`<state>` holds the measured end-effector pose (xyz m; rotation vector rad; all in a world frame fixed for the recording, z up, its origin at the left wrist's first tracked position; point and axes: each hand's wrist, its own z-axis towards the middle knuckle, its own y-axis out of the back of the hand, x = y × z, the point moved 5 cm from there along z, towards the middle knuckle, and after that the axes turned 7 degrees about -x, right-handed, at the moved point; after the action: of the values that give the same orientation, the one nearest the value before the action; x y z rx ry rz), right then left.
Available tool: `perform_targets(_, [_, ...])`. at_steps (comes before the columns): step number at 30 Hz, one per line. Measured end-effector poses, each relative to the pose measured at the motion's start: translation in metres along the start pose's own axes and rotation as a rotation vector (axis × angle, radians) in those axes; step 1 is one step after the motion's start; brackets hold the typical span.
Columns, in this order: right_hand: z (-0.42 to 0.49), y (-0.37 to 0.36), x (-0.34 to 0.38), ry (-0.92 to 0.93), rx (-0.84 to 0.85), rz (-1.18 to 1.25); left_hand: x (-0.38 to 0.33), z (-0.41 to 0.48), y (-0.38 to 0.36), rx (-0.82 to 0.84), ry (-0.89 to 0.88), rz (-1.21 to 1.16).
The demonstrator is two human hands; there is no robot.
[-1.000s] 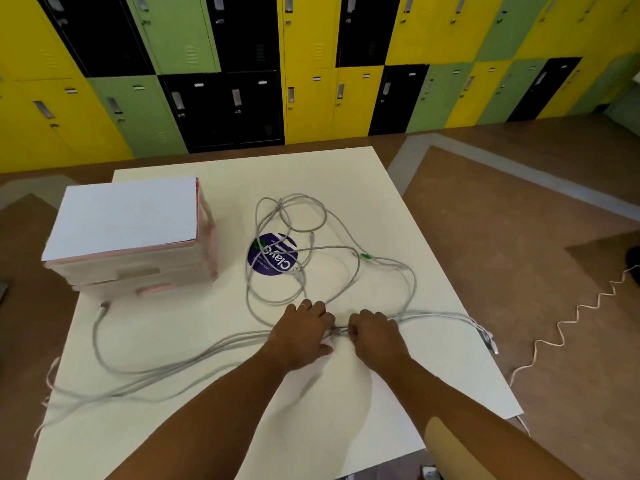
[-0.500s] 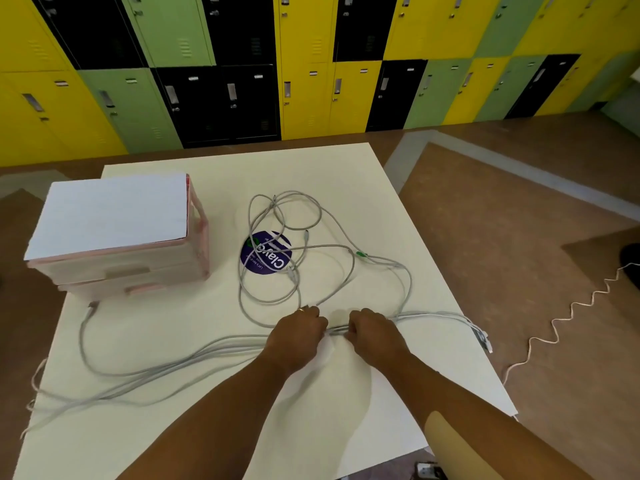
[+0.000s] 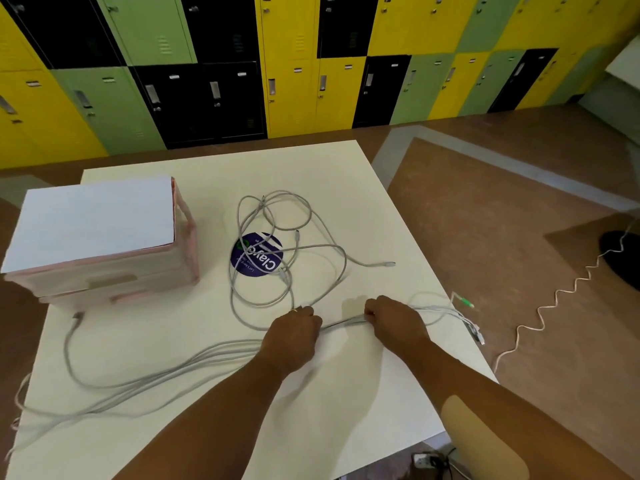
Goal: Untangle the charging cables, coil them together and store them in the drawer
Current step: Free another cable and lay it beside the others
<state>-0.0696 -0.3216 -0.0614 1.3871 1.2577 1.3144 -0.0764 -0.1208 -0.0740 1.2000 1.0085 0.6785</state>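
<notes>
Lower centre of frame: both hands work low on the white table (image 3: 346,410). The left hand (image 3: 294,336) has its fingers curled down around the grey cables (image 3: 343,325). The right hand (image 3: 394,323) pinches the same bundle just to its right. The fists are near but apart, with a short taut stretch between them

Key relation: the bundle's long axis runs left to right across the frame, from the lower left table edge through both grips to the plug ends (image 3: 474,332) at the right edge. The loose loops (image 3: 277,237) lie beyond the grips, toward frame centre, and the left hand is nearer to them. We judge the next pull must draw slack out of those loops along this axis

Counts:
- Hands: two
- Strands left of the left hand: at least three, exact number not resolvable
- Single plugs: one at centre right, one by the drawer unit, one green-tipped near the right edge

Mid left: one pink drawer unit (image 3: 104,271), at least two fronts, apparently closed. One purple sticker (image 3: 256,254) lies under the loops. Right floor: one wavy pale cord (image 3: 554,296). Top: lockers (image 3: 294,64)
</notes>
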Motion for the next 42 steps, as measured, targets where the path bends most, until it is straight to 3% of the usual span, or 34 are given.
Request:
perform_targets(18, [-0.014, 0.014, -0.057, -0.289, 0.002, 0.059, 0.002, 0.001, -0.003, -0.041, 0.016, -0.015])
perform_targets(26, [-0.016, 0.027, -0.082, -0.300, -0.104, -0.142, 0.001, 0.000, -0.004, -0.047, 0.033, -0.012])
perform_targets(35, [-0.018, 0.038, -0.095, -0.284, -0.068, -0.306, -0.003, -0.001, -0.001, -0.008, 0.040, 0.009])
perform_targets(42, [-0.022, 0.012, -0.107, -0.302, -0.081, -0.209, -0.014, 0.004, 0.002, 0.100, -0.008, 0.158])
